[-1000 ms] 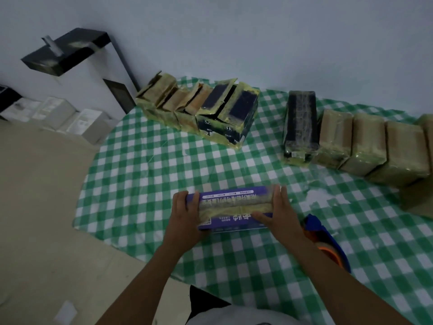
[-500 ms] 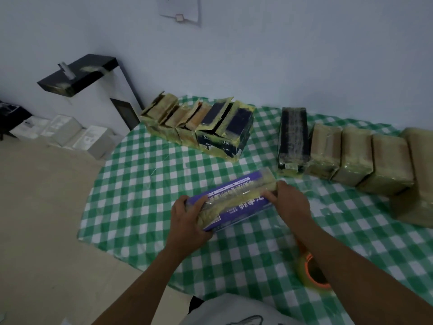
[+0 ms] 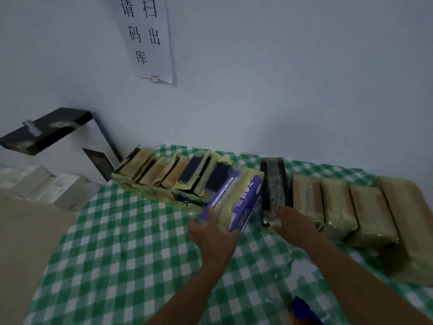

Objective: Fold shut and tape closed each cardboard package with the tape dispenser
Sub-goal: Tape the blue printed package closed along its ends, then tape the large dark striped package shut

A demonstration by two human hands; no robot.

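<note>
My left hand [image 3: 212, 235] grips the near end of a purple taped package [image 3: 236, 199], which lies tilted between the two rows of boxes. My right hand [image 3: 294, 222] rests with relaxed fingers against the near end of the black taped package [image 3: 274, 181]. To the left stands a row of several packages with open flaps [image 3: 173, 178]. On the right runs a row of several taped brown packages [image 3: 339, 205]. The blue and orange tape dispenser [image 3: 303, 311] lies at the bottom edge, near my right forearm.
A green and white checked cloth [image 3: 131, 249] covers the table. A paper notice [image 3: 146, 36] hangs on the wall. A black shelf [image 3: 44, 130] and white boxes [image 3: 46, 186] are at the left, beyond the table's edge.
The purple package has moved from the table's middle up to the gap beside the black package. My right hand has let go of it. The view has tilted upward.
</note>
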